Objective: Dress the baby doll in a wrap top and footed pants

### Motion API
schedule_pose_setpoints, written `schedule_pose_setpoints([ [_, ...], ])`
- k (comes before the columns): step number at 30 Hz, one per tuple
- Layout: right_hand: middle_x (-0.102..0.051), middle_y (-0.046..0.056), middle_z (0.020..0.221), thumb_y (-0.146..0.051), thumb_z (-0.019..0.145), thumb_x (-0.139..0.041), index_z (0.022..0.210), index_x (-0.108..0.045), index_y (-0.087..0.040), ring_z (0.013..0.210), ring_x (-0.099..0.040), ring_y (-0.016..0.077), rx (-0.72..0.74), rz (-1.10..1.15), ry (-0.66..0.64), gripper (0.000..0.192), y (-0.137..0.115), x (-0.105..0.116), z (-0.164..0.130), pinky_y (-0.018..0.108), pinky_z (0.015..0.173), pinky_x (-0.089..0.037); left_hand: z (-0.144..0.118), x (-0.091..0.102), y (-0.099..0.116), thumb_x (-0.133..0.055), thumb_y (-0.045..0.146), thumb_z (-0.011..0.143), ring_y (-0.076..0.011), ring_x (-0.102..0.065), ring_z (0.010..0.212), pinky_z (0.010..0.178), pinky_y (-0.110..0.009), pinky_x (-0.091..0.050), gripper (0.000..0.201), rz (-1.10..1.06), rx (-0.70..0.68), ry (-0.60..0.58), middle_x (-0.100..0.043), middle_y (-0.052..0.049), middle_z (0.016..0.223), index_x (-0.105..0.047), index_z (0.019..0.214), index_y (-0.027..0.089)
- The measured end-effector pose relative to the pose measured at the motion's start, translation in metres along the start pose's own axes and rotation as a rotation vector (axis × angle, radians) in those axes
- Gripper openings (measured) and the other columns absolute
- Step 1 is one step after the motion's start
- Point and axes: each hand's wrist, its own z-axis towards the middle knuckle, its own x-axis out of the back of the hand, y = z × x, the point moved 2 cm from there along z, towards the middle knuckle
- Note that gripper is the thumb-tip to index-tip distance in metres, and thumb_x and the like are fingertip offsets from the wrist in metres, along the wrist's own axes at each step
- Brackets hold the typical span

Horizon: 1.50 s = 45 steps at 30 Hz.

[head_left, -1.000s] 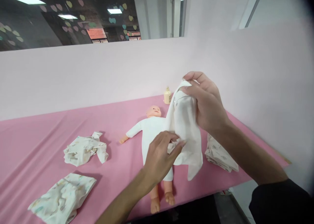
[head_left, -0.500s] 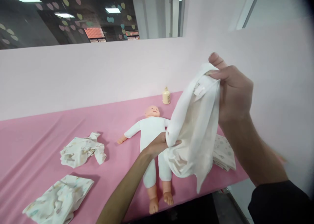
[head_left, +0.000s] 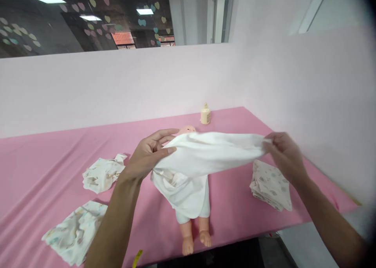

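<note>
Between my hands a white baby garment [head_left: 205,152] is stretched sideways, its lower part hanging in folds at the left. My left hand [head_left: 149,150] pinches its left end between thumb and fingers. At the far right my right hand [head_left: 283,154], slightly blurred, is closed on the other end, which looks like a sleeve. Behind and below the garment a baby doll [head_left: 188,231] in a white suit lies on its back on the pink-covered table [head_left: 232,205]. The cloth hides its torso and part of its head; the lower legs and bare feet show.
Two crumpled printed cloths, one farther back [head_left: 101,176] and one nearer [head_left: 76,232], lie at the left. A folded printed cloth [head_left: 270,186] lies at the right. A cream pump bottle [head_left: 205,114] stands behind the doll's head. A wall [head_left: 117,88] borders the back.
The garment has been drawn out from hanging upright to nearly level. My left hand has moved left and up, and my right hand has come down. The garment now covers the doll's torso from view.
</note>
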Motion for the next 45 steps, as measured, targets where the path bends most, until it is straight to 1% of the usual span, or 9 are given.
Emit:
schedule_pose_setpoints([
  [4, -0.063, 0.01, 0.108, -0.046, 0.089, -0.056, 0.102, -0.063, -0.025, 0.093, -0.062, 0.0275, 0.111, -0.388, -0.28, 0.026, -0.01, -0.025, -0.026, 0.042, 0.076, -0.052, -0.002, -0.022, 0.02, -0.069, 0.027, 0.079, -0.0118, -0.065, 0.064, 0.049, -0.017, -0.048, 0.054, 0.138, 0.004, -0.231, -0.073, -0.008, 0.097, -0.06, 0.132, 0.021],
  [8, -0.053, 0.009, 0.134, -0.046, 0.087, -0.063, 0.135, -0.05, -0.031, 0.126, -0.05, 0.0287, 0.315, -0.111, -0.612, 0.052, -0.067, -0.053, -0.028, 0.045, 0.098, -0.048, -0.002, -0.052, 0.037, -0.065, 0.021, 0.078, -0.0142, -0.066, 0.069, 0.049, -0.018, -0.046, 0.049, 0.261, -0.038, -0.536, -0.074, -0.006, 0.097, -0.064, 0.127, 0.025],
  [11, -0.064, 0.003, 0.11, -0.042, 0.087, -0.064, 0.118, -0.06, -0.028, 0.105, -0.06, 0.0222, 0.294, 0.071, -0.896, 0.034, -0.094, -0.071, -0.022, 0.036, 0.087, -0.051, -0.005, -0.057, 0.046, -0.062, 0.019, 0.079, -0.0151, -0.067, 0.074, 0.055, -0.02, -0.049, 0.046, 0.327, -0.065, -0.611, -0.074, -0.004, 0.096, -0.065, 0.124, 0.028],
  [15, -0.061, 0.0, 0.08, -0.044, 0.086, -0.066, 0.088, -0.064, -0.021, 0.072, -0.055, 0.0139, 0.17, 0.137, -0.888, 0.024, -0.095, -0.076, -0.012, 0.026, 0.062, -0.045, -0.011, -0.034, 0.049, -0.06, 0.026, 0.084, -0.0114, -0.062, 0.067, 0.052, -0.019, -0.046, 0.038, 0.494, -0.045, -0.454, -0.071, -0.003, 0.099, -0.063, 0.122, 0.028],
  [24, -0.051, -0.001, 0.067, -0.052, 0.079, -0.071, 0.076, -0.059, -0.021, 0.058, -0.046, 0.0111, 0.097, -0.013, -0.526, 0.034, -0.101, -0.04, 0.02, 0.023, 0.048, -0.034, -0.022, 0.016, 0.049, -0.047, 0.043, 0.094, -0.016, -0.063, 0.084, 0.068, -0.023, -0.049, 0.032, 0.888, -0.07, -0.249, -0.07, -0.002, 0.1, -0.067, 0.11, 0.025],
  [31, -0.053, 0.0, 0.072, -0.057, 0.084, -0.064, 0.083, -0.057, -0.022, 0.061, -0.046, 0.0123, 0.086, -0.145, -0.493, 0.036, -0.096, -0.044, 0.003, 0.024, 0.05, -0.036, -0.046, 0.025, 0.042, -0.04, 0.035, 0.099, -0.0204, -0.063, 0.095, 0.084, -0.032, -0.048, 0.028, 1.196, -0.401, 0.252, -0.068, -0.004, 0.102, -0.063, 0.108, 0.021],
  [36, -0.046, -0.002, 0.067, -0.059, 0.085, -0.06, 0.076, -0.049, -0.021, 0.058, -0.039, 0.0112, 0.055, -0.242, -0.472, 0.041, -0.085, -0.056, -0.033, 0.024, 0.05, -0.032, -0.079, 0.024, 0.019, -0.045, 0.023, 0.096, -0.0236, -0.061, 0.105, 0.092, -0.035, -0.047, 0.018, 1.347, -0.585, 0.444, -0.065, -0.01, 0.107, -0.06, 0.106, 0.019],
  [39, -0.042, -0.003, 0.064, -0.059, 0.085, -0.061, 0.07, -0.041, -0.021, 0.057, -0.035, 0.0102, 0.083, -0.309, -0.554, 0.045, -0.083, -0.054, -0.052, 0.024, 0.05, -0.029, -0.105, 0.027, 0.011, -0.05, 0.027, 0.094, -0.0231, -0.064, 0.098, 0.084, -0.033, -0.051, 0.012, 1.35, -0.57, 0.489, -0.067, -0.009, 0.101, -0.059, 0.1, 0.021],
  [45, -0.05, -0.002, 0.07, -0.055, 0.067, -0.08, 0.07, -0.049, -0.02, 0.062, -0.042, 0.011, 0.041, -0.273, -0.963, 0.047, -0.072, -0.03, -0.087, 0.023, 0.051, -0.03, -0.168, 0.05, -0.001, -0.051, 0.046, 0.09, -0.0167, -0.061, 0.051, 0.043, -0.025, -0.048, 0.015, 1.118, -0.18, 0.35, -0.069, 0.007, 0.068, -0.063, 0.089, 0.038],
])
